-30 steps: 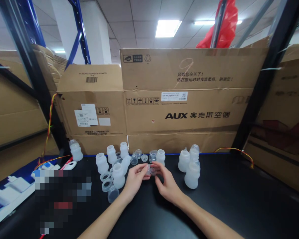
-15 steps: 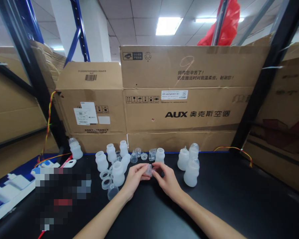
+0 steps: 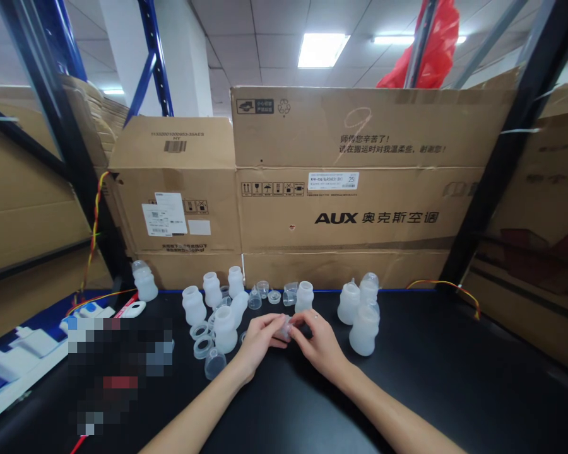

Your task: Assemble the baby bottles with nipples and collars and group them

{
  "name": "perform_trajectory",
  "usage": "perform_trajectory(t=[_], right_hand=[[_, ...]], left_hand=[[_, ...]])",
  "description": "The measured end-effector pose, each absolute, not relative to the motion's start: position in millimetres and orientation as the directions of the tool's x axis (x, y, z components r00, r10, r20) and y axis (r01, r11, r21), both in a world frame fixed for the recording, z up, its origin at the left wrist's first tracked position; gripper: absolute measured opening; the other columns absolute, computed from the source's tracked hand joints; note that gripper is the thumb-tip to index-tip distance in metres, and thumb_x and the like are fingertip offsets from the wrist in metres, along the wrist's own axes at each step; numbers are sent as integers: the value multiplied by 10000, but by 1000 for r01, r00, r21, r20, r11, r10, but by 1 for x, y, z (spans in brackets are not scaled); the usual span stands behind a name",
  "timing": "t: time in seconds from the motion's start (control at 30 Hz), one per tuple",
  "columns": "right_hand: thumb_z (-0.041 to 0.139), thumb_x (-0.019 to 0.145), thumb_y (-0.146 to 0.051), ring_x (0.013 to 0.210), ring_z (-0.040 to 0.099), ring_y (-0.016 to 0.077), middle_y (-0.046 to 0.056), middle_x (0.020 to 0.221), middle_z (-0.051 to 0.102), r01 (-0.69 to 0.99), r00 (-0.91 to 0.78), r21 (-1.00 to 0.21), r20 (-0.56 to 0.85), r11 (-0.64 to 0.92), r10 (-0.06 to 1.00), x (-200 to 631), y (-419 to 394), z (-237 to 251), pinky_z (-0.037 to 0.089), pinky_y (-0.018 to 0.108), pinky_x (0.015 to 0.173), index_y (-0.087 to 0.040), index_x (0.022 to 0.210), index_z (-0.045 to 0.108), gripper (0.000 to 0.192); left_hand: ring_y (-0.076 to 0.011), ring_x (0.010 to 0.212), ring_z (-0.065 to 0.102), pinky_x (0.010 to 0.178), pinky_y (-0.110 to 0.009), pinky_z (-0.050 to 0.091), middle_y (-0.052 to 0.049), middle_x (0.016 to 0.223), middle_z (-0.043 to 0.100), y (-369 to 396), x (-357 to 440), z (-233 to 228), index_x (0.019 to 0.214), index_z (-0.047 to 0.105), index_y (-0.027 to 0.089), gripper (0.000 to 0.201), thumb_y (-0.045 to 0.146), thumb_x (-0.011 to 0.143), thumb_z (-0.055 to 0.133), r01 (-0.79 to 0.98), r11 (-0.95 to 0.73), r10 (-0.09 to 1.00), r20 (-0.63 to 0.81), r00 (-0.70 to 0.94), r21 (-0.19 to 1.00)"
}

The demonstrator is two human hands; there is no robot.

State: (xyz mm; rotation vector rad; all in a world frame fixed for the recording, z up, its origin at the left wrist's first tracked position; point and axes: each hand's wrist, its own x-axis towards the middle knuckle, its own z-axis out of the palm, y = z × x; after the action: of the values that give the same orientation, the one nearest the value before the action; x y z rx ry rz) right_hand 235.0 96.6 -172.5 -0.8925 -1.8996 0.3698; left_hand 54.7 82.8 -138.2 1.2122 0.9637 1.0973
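Observation:
Between my two hands is a small translucent piece [image 3: 284, 329] that looks like a bottle nipple in its ring; fingers hide much of it. My left hand [image 3: 261, 340] is closed on its left side. The fingers of my right hand [image 3: 315, 340] pinch it from the right. Just behind them stands an open milky baby bottle [image 3: 305, 296]. To the left of my left hand are another open bottle [image 3: 225, 330], a collar ring [image 3: 202, 346] and a clear cap [image 3: 214, 364] on the table.
Several bottles with tops, one of them the front bottle [image 3: 364, 330], stand to the right. Loose nipples and a small ring [image 3: 274, 296] lie at the back. A cardboard wall [image 3: 274, 227] closes off the rear. At left is a power strip [image 3: 14, 378] with plugs.
Both hands have shifted slightly downward, and the fingers have closed further over the small translucent piece, so less of it shows. The bottles stay where they were.

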Motion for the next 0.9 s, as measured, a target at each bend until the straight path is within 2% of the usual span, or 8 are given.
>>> perform_trajectory(t=[0.17,0.33,0.4,0.5,0.57,0.63,0.77,0.9], right_hand=[[626,944,-298,797,590,144,15,874,643,442,-220,-642,599,626,770,236,99,-178,441,246,763,-180,1013,590,141],[606,940,-296,777,601,137,6,859,651,474,-243,-626,584,620,775,237,97,-176,438,236,753,-202,1120,641,206],[597,930,-277,773,604,131,7,869,661,482,-248,-615,587,624,770,236,95,-173,437,230,749,-207,1086,674,187],[598,894,-247,732,598,123,6,824,659,503,-232,-615,580,607,781,236,92,-170,421,219,714,-192,983,693,141],[611,874,-249,684,578,116,-2,762,642,526,-208,-626,562,576,801,236,91,-168,399,213,676,-180,920,681,108],[622,872,-275,646,552,111,-9,717,621,543,-196,-636,539,549,819,236,92,-169,375,207,643,-174,891,664,111],[598,895,-333,595,494,101,-11,657,578,554,-183,-646,521,525,834,235,94,-171,325,203,594,-159,788,605,204],[583,881,-338,554,447,89,-13,616,543,521,-169,-673,521,525,836,231,96,-173,289,198,568,-154,706,519,262]], left_hand=[[-171,769,687,693,-256,586,-82,858,717,80,56,-139,992,749,118,508,587,802,709,-100,38,973,-14,230,994],[-176,765,696,681,-260,577,-105,908,741,78,56,-139,1064,741,114,533,565,780,746,-89,46,964,-21,265,995],[-193,805,714,718,-279,586,-116,945,755,76,56,-140,1156,706,121,584,547,763,781,-115,57,964,-25,266,992],[-221,897,733,822,-331,600,-116,950,771,75,57,-142,1327,589,138,762,512,717,850,-181,79,968,-32,249,980],[-235,923,741,870,-367,600,-116,942,778,74,60,-144,1349,540,143,814,525,705,861,-198,79,967,-27,251,977],[-246,905,750,850,-374,603,-116,927,783,72,65,-147,1248,551,155,733,571,716,835,-184,46,972,-1,237,982],[-224,787,752,739,-312,587,-94,857,781,68,71,-151,932,512,198,493,638,815,700,-78,-81,980,94,177,994],[-188,765,733,738,-278,567,-76,884,781,65,69,-150,951,509,213,373,555,890,645,14,-185,957,177,230,983]])
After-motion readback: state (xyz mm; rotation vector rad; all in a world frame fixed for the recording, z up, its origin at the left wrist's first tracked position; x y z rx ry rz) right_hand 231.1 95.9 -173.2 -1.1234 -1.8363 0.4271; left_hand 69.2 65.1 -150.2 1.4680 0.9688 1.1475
